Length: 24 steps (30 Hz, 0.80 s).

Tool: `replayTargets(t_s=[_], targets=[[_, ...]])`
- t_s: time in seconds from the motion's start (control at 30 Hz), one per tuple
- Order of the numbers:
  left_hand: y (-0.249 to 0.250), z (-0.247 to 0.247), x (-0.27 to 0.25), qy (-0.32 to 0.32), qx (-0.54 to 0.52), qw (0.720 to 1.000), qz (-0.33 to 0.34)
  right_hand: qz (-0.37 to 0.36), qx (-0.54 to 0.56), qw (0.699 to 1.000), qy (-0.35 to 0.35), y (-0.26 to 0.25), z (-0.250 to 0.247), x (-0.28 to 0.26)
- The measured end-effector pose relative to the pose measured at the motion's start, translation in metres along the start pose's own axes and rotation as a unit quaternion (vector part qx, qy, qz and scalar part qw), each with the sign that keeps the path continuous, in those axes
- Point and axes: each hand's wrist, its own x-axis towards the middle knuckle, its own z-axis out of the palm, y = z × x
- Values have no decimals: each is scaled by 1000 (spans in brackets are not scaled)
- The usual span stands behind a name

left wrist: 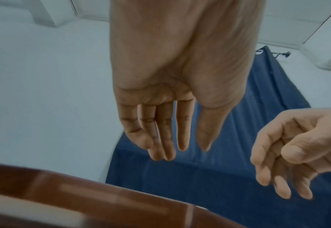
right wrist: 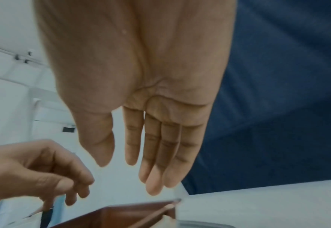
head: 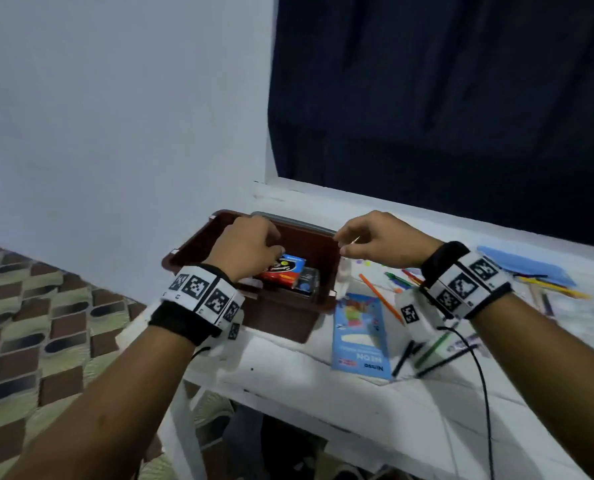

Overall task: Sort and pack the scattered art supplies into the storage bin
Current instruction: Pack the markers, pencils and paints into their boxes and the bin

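The brown storage bin (head: 281, 318) stands at the table's left end; its rim also shows in the left wrist view (left wrist: 102, 200) and the right wrist view (right wrist: 133, 214). Inside it lie a red and blue box (head: 286, 268) and a small dark clear case (head: 307, 282). My left hand (head: 250, 244) hovers over the bin's left half, fingers loose, holding nothing (left wrist: 166, 123). My right hand (head: 375, 240) hangs by the bin's right rim, fingers relaxed and empty (right wrist: 141, 138).
Right of the bin on the white table (head: 288, 375) lie a blue paper pack (head: 361, 334), an orange pencil (head: 380, 297), several coloured pencils (head: 402, 277), black pens (head: 404, 356), a green marker (head: 434, 346) and a blue pouch (head: 527, 265). A grey flat piece (head: 288, 219) lies behind the bin.
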Motion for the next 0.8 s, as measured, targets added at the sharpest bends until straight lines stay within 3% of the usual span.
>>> replayTargets(t_s=[0.13,0.47,0.63,0.8], targets=[[86,39,-6,-19,-35,997,61,74,57,995,45,61,-1,-91],[254,173,-43,-200,-84,961,171,260,38,965,27,194,13,-289],[299,222,-53,-251,-85,947,180,304,67,950,30,233,18,-345],[331,250,-39,-271,-80,939,197,324,69,942,48,272,8,-353]])
